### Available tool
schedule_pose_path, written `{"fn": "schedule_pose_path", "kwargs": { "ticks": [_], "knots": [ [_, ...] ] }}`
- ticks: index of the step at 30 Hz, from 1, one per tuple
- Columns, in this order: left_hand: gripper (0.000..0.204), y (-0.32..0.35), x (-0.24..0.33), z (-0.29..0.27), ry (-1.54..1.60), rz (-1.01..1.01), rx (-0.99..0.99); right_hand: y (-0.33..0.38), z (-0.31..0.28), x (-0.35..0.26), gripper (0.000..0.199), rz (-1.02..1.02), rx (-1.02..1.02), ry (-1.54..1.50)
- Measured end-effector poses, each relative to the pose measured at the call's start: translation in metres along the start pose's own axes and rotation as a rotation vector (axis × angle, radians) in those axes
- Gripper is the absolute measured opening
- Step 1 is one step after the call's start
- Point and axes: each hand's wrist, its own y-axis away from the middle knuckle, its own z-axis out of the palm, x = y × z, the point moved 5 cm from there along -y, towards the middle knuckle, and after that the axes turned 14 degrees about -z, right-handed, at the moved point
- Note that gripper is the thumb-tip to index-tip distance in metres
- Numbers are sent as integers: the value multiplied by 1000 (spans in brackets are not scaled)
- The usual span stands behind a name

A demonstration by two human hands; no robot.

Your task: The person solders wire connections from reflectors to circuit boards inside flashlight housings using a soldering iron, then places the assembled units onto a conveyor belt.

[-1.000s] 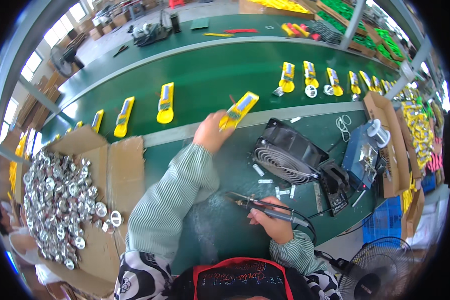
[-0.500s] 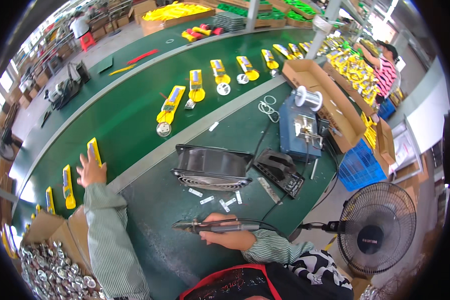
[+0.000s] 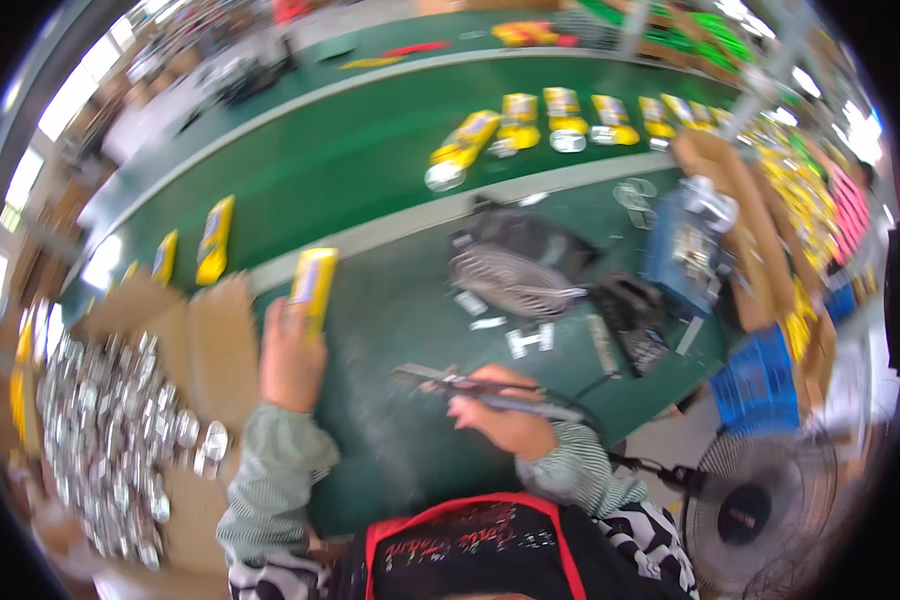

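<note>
Head view: your left hand (image 3: 292, 362) has its fingers wrapped around a yellow card pack (image 3: 313, 283) above the green worktop (image 3: 390, 310), while your right hand (image 3: 500, 418) grips a soldering iron (image 3: 490, 388), tip kept off the surface.

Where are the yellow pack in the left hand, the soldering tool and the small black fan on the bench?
yellow pack (image 3: 313, 282), head view, on its face above the fingers
soldering tool (image 3: 490, 390), head view, on its dark shaft
small black fan (image 3: 510, 270), head view, on its round grille
</note>
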Motion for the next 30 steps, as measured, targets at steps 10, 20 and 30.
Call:
{"fn": "schedule_pose_path", "kwargs": {
  "ticks": [10,20,30],
  "knots": [
    [48,127,-19,-40,131,-78,-82,12,17,-14,16,148,11,-107],
    [4,81,-190,-111,-631,-417,44,20,23,-19,18,143,-14,-78],
    [10,103,-170,-84,-490,-175,-46,18,24,-17,18,169,-30,-72]
  ]
}}
